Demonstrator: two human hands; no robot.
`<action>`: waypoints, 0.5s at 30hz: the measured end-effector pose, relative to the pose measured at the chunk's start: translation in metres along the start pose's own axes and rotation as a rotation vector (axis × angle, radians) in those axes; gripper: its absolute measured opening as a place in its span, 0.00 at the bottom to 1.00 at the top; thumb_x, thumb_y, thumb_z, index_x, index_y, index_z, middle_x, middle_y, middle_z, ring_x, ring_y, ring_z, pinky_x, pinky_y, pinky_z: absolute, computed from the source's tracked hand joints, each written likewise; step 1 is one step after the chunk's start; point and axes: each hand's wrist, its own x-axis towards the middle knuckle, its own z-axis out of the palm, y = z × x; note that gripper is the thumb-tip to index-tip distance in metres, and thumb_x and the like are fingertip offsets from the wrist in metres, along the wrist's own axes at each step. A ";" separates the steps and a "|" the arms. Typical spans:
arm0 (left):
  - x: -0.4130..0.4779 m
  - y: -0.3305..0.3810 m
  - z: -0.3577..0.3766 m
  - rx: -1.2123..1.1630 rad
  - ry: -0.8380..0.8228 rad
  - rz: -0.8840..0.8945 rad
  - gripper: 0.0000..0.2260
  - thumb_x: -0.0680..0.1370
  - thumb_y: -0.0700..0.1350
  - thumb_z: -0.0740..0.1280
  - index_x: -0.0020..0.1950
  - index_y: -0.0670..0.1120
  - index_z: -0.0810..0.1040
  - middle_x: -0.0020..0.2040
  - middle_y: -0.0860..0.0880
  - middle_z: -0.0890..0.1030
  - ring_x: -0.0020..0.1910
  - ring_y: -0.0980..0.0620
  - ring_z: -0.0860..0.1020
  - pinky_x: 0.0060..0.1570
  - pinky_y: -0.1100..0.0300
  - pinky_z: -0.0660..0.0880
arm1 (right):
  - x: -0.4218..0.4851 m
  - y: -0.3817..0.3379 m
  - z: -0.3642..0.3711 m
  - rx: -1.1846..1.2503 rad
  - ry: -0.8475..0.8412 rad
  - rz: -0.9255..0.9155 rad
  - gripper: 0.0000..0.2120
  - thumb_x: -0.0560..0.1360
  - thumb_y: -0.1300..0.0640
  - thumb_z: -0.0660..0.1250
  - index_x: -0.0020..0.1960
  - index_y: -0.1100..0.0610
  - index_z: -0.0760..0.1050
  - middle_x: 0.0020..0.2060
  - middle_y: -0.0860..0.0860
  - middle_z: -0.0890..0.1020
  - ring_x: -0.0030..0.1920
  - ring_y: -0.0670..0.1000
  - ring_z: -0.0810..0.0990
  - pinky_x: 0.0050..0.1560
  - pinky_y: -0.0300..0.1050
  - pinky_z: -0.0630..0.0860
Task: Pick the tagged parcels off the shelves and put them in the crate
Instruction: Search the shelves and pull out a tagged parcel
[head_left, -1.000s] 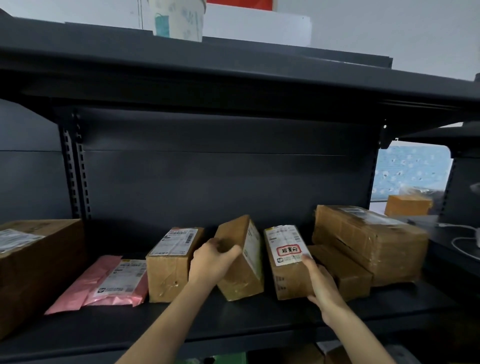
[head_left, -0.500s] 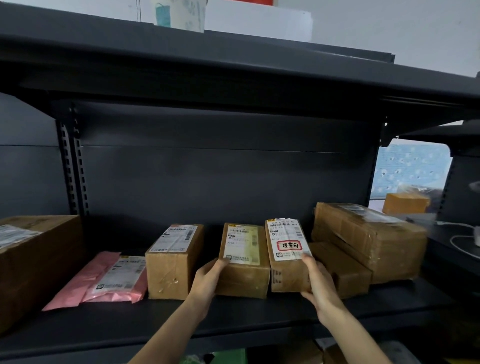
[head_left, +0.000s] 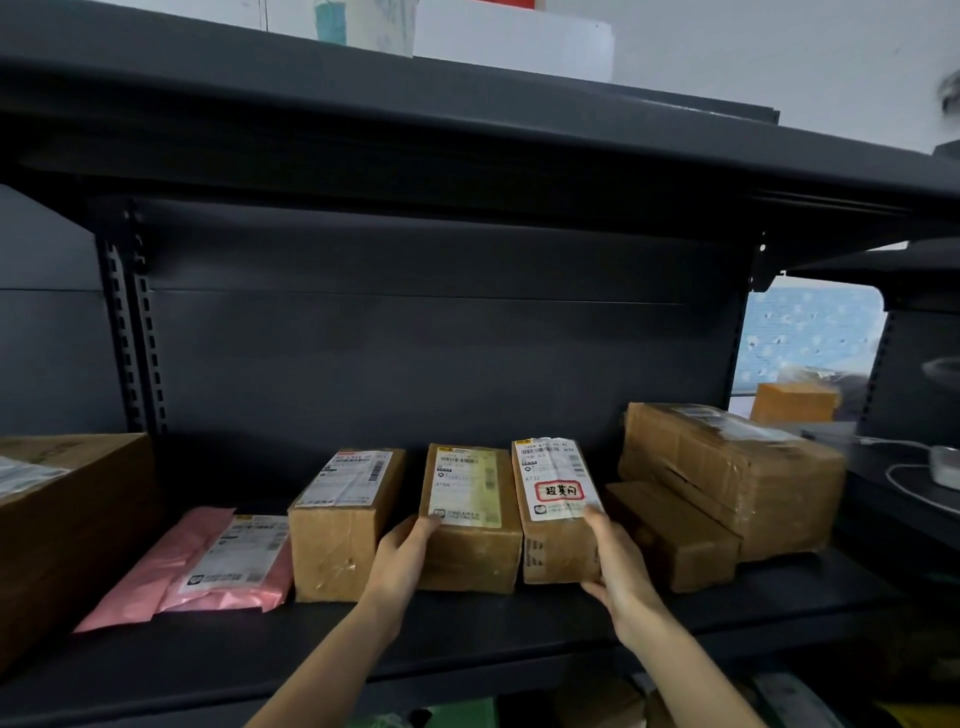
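On the dark shelf (head_left: 467, 639) several brown parcels stand side by side. The one with a red-framed tag on its white label (head_left: 558, 512) is held at its right front corner by my right hand (head_left: 618, 571). My left hand (head_left: 402, 558) grips the left front edge of the parcel beside it, the middle parcel with a yellowish label (head_left: 470, 519). These two parcels touch each other and lie flat on the shelf. A third labelled parcel (head_left: 343, 525) stands just left of my left hand. No crate is in view.
A pink mailer bag (head_left: 208, 566) lies at the left, next to a large carton (head_left: 62, 519) at the edge. Stacked cartons (head_left: 727, 478) sit at the right. The upper shelf (head_left: 467, 130) hangs overhead. Cables and a further box lie beyond on the right.
The middle parcel, tilted on edge a second ago, now lies flat against the tagged parcel. My left hand slid down to its front left edge. My right hand stays on the tagged parcel.
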 end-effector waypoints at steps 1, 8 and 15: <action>0.001 0.000 -0.001 0.006 0.009 -0.004 0.23 0.76 0.54 0.64 0.69 0.46 0.69 0.64 0.45 0.75 0.64 0.45 0.72 0.69 0.46 0.65 | 0.000 0.002 0.003 -0.031 0.003 -0.015 0.29 0.72 0.38 0.63 0.68 0.50 0.66 0.65 0.54 0.73 0.66 0.57 0.70 0.65 0.57 0.68; 0.004 0.003 -0.004 0.076 -0.013 0.045 0.21 0.79 0.52 0.61 0.71 0.48 0.66 0.66 0.48 0.73 0.67 0.47 0.69 0.67 0.53 0.62 | -0.003 0.011 0.013 -0.111 0.013 -0.056 0.28 0.72 0.37 0.62 0.68 0.48 0.67 0.63 0.52 0.76 0.65 0.55 0.72 0.68 0.58 0.66; 0.010 -0.002 0.001 0.170 -0.027 0.138 0.23 0.79 0.53 0.60 0.73 0.51 0.62 0.66 0.50 0.71 0.68 0.48 0.67 0.65 0.54 0.62 | -0.002 0.009 0.010 -0.142 0.033 -0.102 0.26 0.74 0.39 0.61 0.69 0.49 0.68 0.60 0.49 0.78 0.60 0.51 0.74 0.58 0.46 0.64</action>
